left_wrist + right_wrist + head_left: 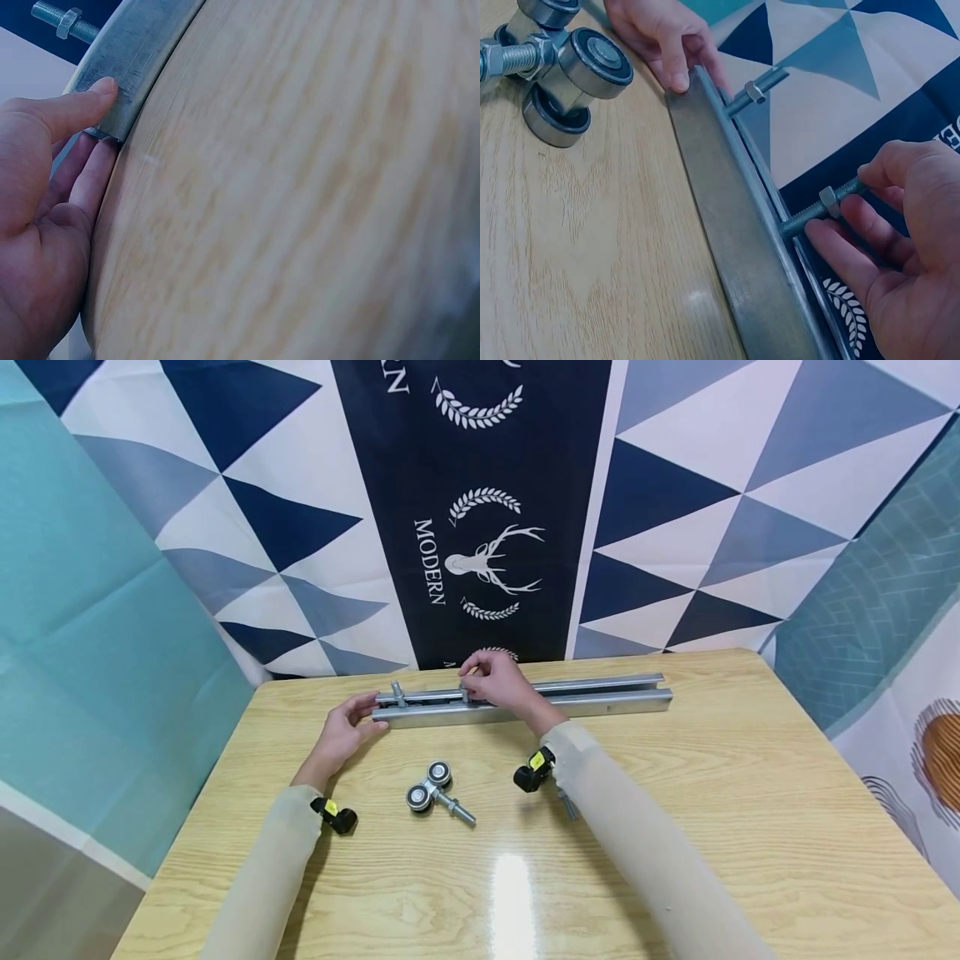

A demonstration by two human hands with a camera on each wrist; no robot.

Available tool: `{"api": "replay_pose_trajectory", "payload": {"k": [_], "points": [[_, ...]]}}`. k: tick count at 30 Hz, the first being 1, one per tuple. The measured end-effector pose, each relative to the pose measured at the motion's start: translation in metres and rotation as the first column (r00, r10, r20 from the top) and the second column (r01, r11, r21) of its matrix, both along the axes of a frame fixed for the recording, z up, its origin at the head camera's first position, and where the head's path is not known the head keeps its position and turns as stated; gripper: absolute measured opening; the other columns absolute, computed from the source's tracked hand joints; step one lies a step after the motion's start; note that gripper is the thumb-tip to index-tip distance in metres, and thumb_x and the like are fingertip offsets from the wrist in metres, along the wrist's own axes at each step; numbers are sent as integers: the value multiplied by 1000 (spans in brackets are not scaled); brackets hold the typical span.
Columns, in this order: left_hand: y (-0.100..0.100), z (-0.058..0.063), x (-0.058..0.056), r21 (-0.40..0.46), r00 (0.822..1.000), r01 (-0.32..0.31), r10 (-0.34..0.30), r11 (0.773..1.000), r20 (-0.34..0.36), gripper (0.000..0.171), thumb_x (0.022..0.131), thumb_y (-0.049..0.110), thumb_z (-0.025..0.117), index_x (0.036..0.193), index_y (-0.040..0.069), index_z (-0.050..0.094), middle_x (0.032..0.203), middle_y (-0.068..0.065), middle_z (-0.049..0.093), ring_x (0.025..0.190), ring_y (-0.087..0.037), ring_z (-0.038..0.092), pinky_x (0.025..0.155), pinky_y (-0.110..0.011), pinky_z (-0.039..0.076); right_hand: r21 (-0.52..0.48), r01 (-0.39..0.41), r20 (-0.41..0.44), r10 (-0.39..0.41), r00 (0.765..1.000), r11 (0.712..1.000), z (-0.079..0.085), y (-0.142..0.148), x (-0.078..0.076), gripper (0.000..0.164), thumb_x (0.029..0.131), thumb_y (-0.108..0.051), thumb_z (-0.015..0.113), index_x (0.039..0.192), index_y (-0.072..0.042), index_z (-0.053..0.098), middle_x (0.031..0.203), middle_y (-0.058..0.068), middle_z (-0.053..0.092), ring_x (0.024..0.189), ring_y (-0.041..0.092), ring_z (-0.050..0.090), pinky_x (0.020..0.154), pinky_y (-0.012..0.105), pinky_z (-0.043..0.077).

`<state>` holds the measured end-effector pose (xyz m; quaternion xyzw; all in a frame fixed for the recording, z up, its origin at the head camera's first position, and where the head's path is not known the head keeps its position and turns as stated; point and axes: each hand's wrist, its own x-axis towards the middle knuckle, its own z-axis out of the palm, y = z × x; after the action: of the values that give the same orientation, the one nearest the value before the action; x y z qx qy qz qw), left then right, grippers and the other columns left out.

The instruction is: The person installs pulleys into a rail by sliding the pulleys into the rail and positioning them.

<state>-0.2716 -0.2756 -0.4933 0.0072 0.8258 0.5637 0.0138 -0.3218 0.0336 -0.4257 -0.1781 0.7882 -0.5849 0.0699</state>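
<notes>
A long grey metal channel rail (pixel 450 717) lies across the back of the table, its slot facing up. My left hand (pixel 341 739) holds the rail's left end, thumb on the front face and fingers around the end and back. Two threaded bolts with nuts stick up from the slot. One bolt (pixel 757 91) stands near the left end, untouched. Further right, my right hand (pixel 501 681) pinches the other bolt (pixel 801 219) between thumb and fingers, around its upper part and nut. Whatever carries these bolts inside the rail is hidden.
On the wooden table (pixel 360 893), in front of the rail, lies a roller trolley (pixel 431 790) with black-rimmed wheels and a threaded bolt. Another bolt end (pixel 568 807) shows beneath the right forearm. A patterned cloth (pixel 472 460) hangs right behind the table.
</notes>
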Motion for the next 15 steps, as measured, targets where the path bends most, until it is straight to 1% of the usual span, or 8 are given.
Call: {"api": "replay_pose_trajectory", "payload": {"k": [4,7,11,14,15], "points": [[0,1,0,0,1000,-4,4,1000,-6,65,88,13,76,147,10,48,147,-16,52,135,-30,49,121,-47,37,25,5,-5,-5,1000,1000,4,2,1,13,91,-3,67,101,3,69,81,7,61,80,24,66,80,40,66],[0,0,0,-8,1000,-1,1,1000,-5,65,88,14,76,147,10,48,147,-17,52,135,-31,49,121,-47,37,42,5,-19,-4,1000,999,6,4,2,9,90,-5,68,98,-1,71,79,6,60,78,22,65,79,38,66],[0,0,0,1,1000,1,-1,1000,3,65,89,12,76,147,10,48,147,-16,52,135,-31,48,121,-46,36,30,-2,-38,3,999,1000,9,6,2,12,89,-6,69,101,-3,72,76,3,58,73,16,63,73,33,67],[0,0,0,10,1000,-1,1,1000,10,64,89,11,76,147,10,48,148,-16,51,136,-30,48,122,-46,35,29,-7,-56,9,998,1000,12,9,2,15,89,-7,70,103,-4,72,75,3,59,71,18,63,69,29,66],[0,0,0,8,1000,-1,1,1000,12,65,89,12,75,147,10,48,149,-16,51,136,-30,47,122,-46,35,28,-9,-61,11,998,1000,14,10,2,15,88,-7,70,103,-5,72,76,4,60,72,22,65,69,31,66]]}}
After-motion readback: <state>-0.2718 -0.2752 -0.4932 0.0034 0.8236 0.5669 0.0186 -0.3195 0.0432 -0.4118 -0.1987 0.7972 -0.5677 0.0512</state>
